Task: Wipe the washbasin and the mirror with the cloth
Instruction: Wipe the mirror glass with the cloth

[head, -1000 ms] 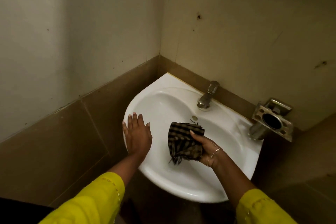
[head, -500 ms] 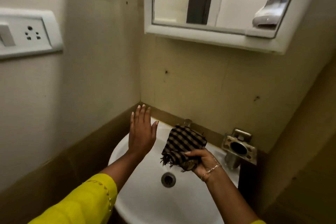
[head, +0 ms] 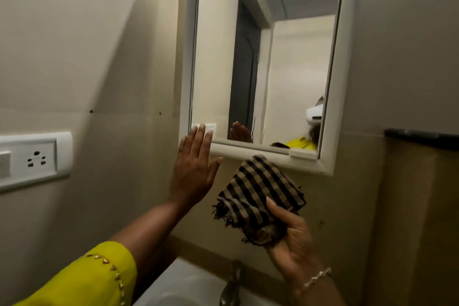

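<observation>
A white-framed mirror (head: 263,62) hangs on the wall ahead. My right hand (head: 290,238) grips a bunched black-and-beige checked cloth (head: 258,191), held just below the mirror's lower frame edge and not touching the glass. My left hand (head: 193,169) is raised flat with fingers together, its fingertips at the mirror's lower left corner. Only the back rim of the white washbasin (head: 183,283) shows at the bottom, with the metal tap (head: 231,285) beside it.
A white socket and switch plate (head: 34,159) is on the left wall. A dark ledge (head: 419,135) tops the tiled wall on the right. The mirror reflects a doorway, a yellow sleeve and the head-worn camera.
Both hands rose from the basin to the mirror's lower edge, the right still gripping the cloth. The view tilted up, so the basin slid almost out of frame.
</observation>
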A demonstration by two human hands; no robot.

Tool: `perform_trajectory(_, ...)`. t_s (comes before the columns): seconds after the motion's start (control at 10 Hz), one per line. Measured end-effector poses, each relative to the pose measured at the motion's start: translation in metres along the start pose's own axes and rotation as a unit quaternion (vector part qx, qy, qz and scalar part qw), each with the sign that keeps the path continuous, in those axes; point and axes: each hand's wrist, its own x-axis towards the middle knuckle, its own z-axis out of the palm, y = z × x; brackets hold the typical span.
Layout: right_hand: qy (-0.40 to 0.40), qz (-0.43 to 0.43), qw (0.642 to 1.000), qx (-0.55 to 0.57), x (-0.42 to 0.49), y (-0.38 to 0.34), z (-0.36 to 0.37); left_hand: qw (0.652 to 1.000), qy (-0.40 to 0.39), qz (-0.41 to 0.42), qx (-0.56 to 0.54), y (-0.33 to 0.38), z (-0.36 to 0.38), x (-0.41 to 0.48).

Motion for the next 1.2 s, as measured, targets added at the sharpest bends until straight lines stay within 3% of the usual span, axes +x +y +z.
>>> perform_trajectory(0.5, -0.046, -0.259, 0.961, -0.087, 0.062, -0.103, 0.136, 0.979, 0.168, 0.114, -0.004, -0.038, -0.004, 0.164)
perform_trajectory(0.6, -0.021, -0.323, 0.939, -0.116, 0.07, -0.112, 0.167, 0.974, 0.191, 0.123, -0.022, -0.05, -0.002, 0.184)
perform_trajectory(0.7, 0.046, -0.433, 0.886, -0.161, 0.086, -0.121, 0.195, 0.97, 0.2, 0.134, -0.035, -0.066, -0.003, 0.206)
perform_trajectory(0.8, 0.135, -0.587, 0.759, -0.247, 0.111, -0.139, 0.217, 0.965, 0.213, 0.139, -0.059, -0.081, -0.006, 0.232)
perform_trajectory(0.9, 0.191, -0.714, 0.564, -0.369, 0.134, -0.161, 0.239, 0.96, 0.232, 0.139, -0.071, -0.095, -0.008, 0.261)
perform_trajectory(1.0, 0.257, -0.763, 0.334, -0.491, 0.156, -0.19, 0.258, 0.956, 0.25, 0.112, -0.101, -0.106, -0.006, 0.285)
perform_trajectory(1.1, 0.234, -0.717, 0.168, -0.634, 0.178, -0.229, 0.27, 0.955, 0.251, 0.091, -0.126, -0.112, -0.004, 0.301)
perform_trajectory(1.2, 0.287, -0.535, 0.107, -0.787, 0.191, -0.249, 0.27, 0.958, 0.241, 0.072, -0.141, -0.116, 0.0, 0.307)
